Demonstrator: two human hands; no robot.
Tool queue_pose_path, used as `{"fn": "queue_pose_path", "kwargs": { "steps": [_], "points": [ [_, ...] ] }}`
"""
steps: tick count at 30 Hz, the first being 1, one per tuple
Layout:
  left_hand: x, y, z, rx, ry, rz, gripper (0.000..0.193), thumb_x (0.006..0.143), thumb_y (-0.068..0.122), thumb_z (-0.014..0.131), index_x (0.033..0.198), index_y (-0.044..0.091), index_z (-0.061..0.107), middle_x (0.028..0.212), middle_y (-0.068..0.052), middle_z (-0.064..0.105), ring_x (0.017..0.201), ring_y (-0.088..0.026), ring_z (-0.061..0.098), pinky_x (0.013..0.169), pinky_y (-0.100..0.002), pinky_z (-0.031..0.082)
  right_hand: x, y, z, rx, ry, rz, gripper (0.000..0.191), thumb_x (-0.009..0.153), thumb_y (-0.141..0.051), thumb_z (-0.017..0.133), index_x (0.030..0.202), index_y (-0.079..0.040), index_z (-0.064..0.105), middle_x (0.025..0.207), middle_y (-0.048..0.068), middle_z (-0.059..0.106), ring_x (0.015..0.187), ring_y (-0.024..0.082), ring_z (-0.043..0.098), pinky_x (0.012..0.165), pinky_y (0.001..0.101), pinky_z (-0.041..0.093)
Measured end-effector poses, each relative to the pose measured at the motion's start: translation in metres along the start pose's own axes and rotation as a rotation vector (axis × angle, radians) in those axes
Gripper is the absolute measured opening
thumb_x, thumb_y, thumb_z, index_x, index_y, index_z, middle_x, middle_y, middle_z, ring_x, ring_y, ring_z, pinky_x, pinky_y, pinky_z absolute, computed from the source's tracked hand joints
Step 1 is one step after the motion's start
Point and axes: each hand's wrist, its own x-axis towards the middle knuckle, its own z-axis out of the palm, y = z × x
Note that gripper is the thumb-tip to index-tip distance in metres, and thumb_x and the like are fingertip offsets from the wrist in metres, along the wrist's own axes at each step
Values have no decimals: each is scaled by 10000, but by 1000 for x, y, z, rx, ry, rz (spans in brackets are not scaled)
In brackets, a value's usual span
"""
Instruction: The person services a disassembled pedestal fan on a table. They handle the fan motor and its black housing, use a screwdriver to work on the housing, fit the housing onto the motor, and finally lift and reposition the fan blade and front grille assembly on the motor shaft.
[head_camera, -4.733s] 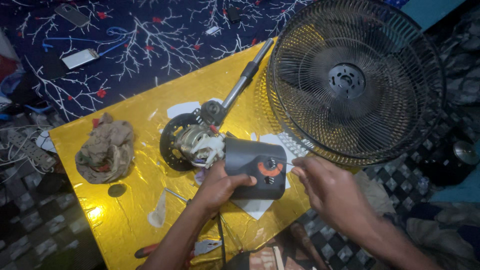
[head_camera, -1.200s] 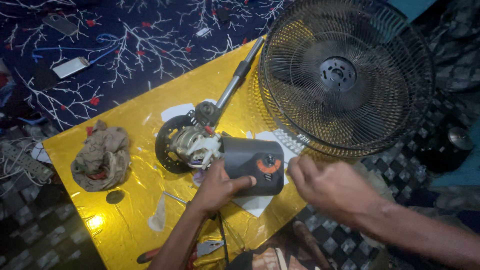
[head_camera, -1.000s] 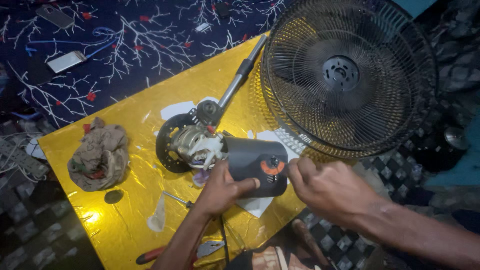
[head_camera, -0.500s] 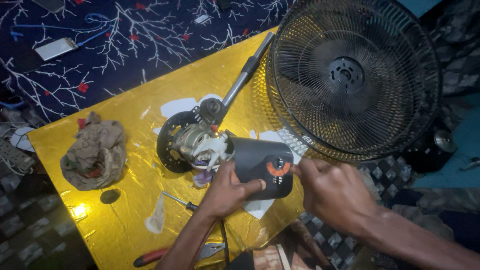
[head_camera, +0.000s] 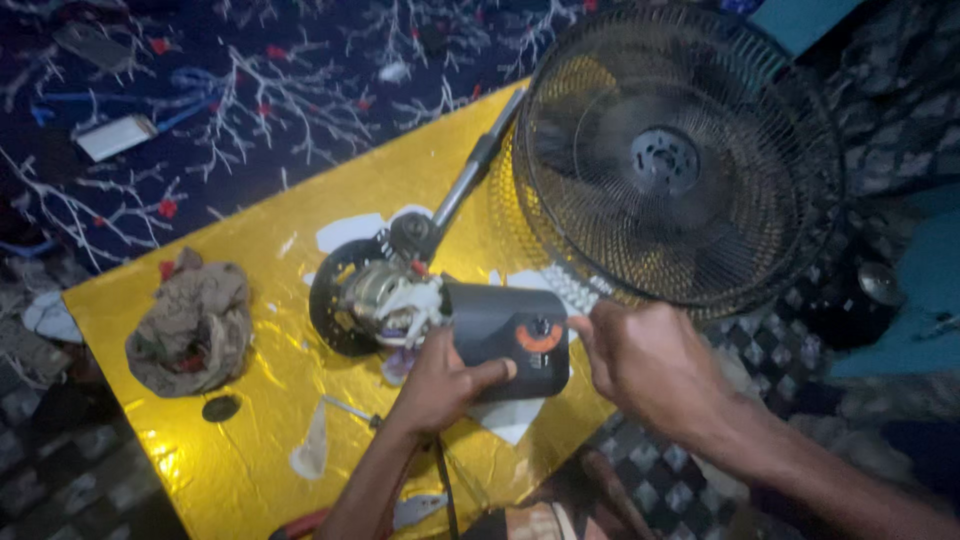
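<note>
A dismantled fan motor lies on a yellow table (head_camera: 250, 270). Its black rear motor cover (head_camera: 500, 335), with an orange round knob, sits over the exposed motor (head_camera: 390, 300). My left hand (head_camera: 440, 380) grips the cover from below, thumb across its side. My right hand (head_camera: 650, 365) is at the cover's right end, fingers closed at the knob end; what they pinch is hidden. A metal stand pole (head_camera: 470, 170) runs up from the motor.
A black wire fan guard (head_camera: 680, 160) stands at the table's right edge. A crumpled brown rag (head_camera: 190, 325) and a small dark disc (head_camera: 220, 408) lie at left. A screwdriver (head_camera: 350, 410) and red-handled pliers (head_camera: 300, 525) lie near the front edge.
My right hand has come in from the right to the cover's knob end. My left hand stays on the cover; the view has shifted slightly.
</note>
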Motion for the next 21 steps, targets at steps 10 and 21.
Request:
{"fn": "queue_pose_path", "kwargs": {
  "steps": [10,21],
  "points": [
    [-12,12,-6,196,147,-11,447,702,96,842,1122,2,723,1018,-63,786,889,-140,722,837,-300,579,-32,58,66,979,110,539,354,973,-234,601,1286,-73,644,918,112,712,657,183,695,581,343,574],
    [-14,17,-8,144,241,-64,546,672,82,808,1196,31,661,1053,-59,758,931,-160,709,877,-313,555,-17,59,134,1367,35,396,404,907,-104,707,1299,-15,670,1097,80,696,975,127,658,807,313,602]
  ]
}}
